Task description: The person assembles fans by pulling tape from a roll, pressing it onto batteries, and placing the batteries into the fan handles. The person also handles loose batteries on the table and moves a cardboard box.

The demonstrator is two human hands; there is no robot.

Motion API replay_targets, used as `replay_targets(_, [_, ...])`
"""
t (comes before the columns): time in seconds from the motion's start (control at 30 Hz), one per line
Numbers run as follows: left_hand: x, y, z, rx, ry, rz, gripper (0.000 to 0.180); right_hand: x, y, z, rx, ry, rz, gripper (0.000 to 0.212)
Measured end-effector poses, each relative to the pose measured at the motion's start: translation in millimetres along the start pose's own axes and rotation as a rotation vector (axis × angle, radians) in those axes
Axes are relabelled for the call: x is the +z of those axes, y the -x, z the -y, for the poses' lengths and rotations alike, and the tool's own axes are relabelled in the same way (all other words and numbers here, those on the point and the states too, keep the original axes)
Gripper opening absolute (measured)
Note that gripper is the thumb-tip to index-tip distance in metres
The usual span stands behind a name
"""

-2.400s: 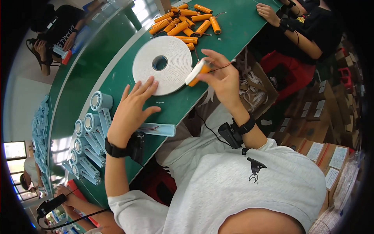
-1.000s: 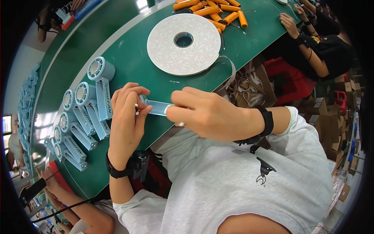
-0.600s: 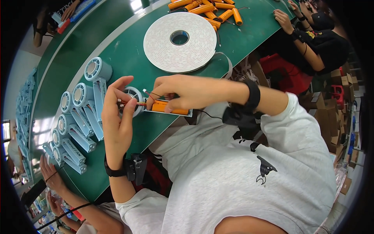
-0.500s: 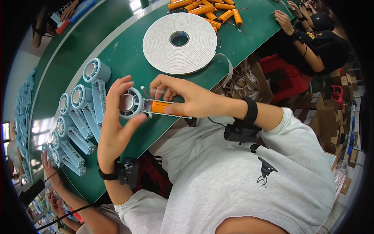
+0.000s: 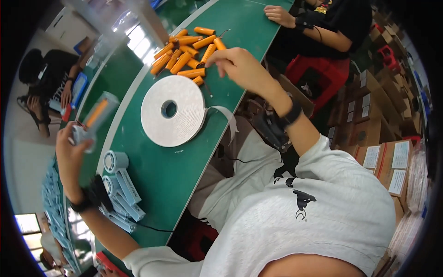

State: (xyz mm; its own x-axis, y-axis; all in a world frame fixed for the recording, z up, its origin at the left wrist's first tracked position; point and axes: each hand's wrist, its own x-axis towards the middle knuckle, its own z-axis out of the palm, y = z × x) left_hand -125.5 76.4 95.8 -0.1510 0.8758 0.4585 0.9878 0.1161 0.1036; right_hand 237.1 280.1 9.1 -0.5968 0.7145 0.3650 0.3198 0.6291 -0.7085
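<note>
My left hand (image 5: 69, 150) is raised at the far left, over the far side of the green bench. Its fingers are closed on the round head of a handheld fan housing (image 5: 105, 110), smeared by motion, with an orange battery cell (image 5: 96, 114) lying inside its handle. To the right, my right hand (image 5: 242, 69) reaches out at the edge of a pile of orange battery cells (image 5: 183, 61). Its fingers are apart and bent downward beside the nearest cells, and I see nothing held in them. A large roll of white tape (image 5: 154, 115) lies between both hands, its loose end trailing over the bench edge.
Light blue fan housings (image 5: 124, 184) stand in a group below my left hand. Across the bench, a person in black (image 5: 55, 78) sits, and another person's hand (image 5: 279, 16) rests at the upper right. A red stool (image 5: 318, 76) and cardboard boxes (image 5: 390, 161) are at right.
My left hand has carried the fan housing away to the far left. My right hand has let go of it and moved up to the battery cells. The view has turned.
</note>
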Motion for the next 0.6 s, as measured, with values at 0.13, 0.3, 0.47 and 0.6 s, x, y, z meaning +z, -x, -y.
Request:
replay_targets(0.13, [74,-66,130,-0.256,-0.060,0.087,0.038,40,-32,-60,-0.097,0.252,0.062,0.024])
replay_targets(0.3, [121,-24,220,-0.408,-0.274,0.360,0.089,73,-50,-39,-0.212,0.383,-0.016,0.019])
replay_targets(0.47, [105,-33,-46,0.433,-0.003,0.178,0.100,7,-2,-66,0.075,0.307,0.055,0.016])
replay_targets(0.6, [107,39,-143,0.210,0.038,0.392,0.093,14,5,-54,0.007,0.332,-0.184,0.017])
